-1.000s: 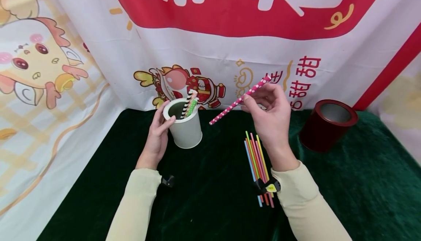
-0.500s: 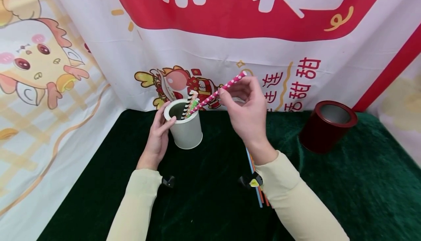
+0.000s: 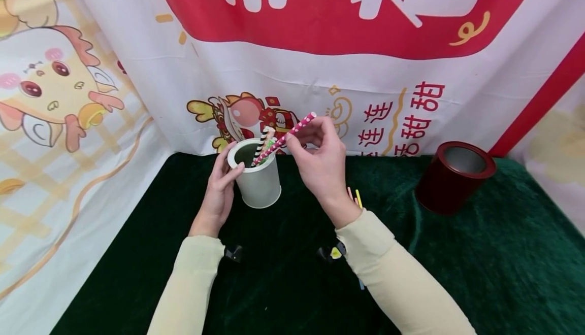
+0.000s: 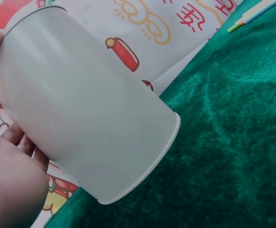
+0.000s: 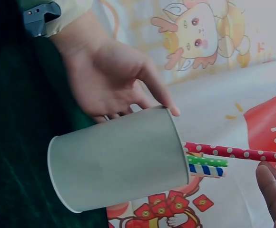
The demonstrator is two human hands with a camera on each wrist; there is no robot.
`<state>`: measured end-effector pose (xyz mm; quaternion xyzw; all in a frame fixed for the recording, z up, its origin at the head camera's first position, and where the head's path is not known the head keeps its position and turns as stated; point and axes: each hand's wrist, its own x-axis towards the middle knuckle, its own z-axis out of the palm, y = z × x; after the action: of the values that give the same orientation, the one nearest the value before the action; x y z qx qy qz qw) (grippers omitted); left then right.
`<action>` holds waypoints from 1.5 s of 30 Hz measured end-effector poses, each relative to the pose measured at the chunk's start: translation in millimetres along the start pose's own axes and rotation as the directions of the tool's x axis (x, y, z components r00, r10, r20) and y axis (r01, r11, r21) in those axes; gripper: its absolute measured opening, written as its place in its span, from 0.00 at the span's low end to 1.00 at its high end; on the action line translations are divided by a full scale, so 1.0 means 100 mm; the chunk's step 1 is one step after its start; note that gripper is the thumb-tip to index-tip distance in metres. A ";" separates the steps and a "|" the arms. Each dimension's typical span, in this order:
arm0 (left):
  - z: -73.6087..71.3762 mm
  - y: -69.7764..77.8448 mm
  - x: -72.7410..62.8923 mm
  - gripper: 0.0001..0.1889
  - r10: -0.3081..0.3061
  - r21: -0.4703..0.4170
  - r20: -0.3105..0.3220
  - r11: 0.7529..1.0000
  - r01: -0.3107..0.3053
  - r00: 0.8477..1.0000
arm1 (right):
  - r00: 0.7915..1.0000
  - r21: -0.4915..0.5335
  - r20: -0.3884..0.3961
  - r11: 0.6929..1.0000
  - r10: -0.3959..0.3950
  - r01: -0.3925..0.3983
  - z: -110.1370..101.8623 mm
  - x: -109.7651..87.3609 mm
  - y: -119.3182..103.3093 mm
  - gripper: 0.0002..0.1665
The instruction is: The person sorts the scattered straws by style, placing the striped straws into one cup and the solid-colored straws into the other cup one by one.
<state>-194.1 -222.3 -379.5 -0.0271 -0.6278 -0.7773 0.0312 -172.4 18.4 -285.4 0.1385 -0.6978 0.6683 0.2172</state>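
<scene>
A pale grey canister with a white rim stands on the dark green cloth. My left hand grips its left side, thumb on the rim. Inside lean a black-and-white striped straw, a green polka-dot straw and a pale pink one. Between thumb and fingers my right hand pinches a magenta polka-dot straw near its upper end. This straw slants down to the left, its lower end inside the canister's mouth. The canister's wall hides the straws' bottoms.
Several thin coloured sticks lie on the cloth, mostly hidden under my right wrist. A dark red canister stands to the right. White printed fabric hangs directly behind the green cloth.
My right hand has moved left and then lower with the magenta straw, whose lower end has entered the canister. My left hand stays put. The forearm now covers most of the thin sticks.
</scene>
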 end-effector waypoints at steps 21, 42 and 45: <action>0.02 -0.02 -0.01 0.29 0.019 0.014 0.000 1.000 -0.019 1.000 | 0.996 -0.054 0.081 0.998 0.037 -0.033 0.21 0.02 0.20 0.16; -0.03 -0.02 0.00 0.29 0.012 0.012 -0.002 1.000 -0.012 1.000 | 0.984 -0.121 0.172 0.993 0.041 -0.020 0.35 -0.04 0.33 0.16; -0.02 -0.02 0.00 0.29 0.012 0.012 -0.002 1.000 -0.012 1.000 | 0.982 -0.141 0.185 0.990 0.050 -0.023 0.36 -0.03 0.35 0.16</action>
<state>-194.5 -224.3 -381.8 -0.0300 -0.6322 -0.7733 0.0368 -190.6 -15.6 -318.0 0.1727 -0.7623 0.6061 0.1471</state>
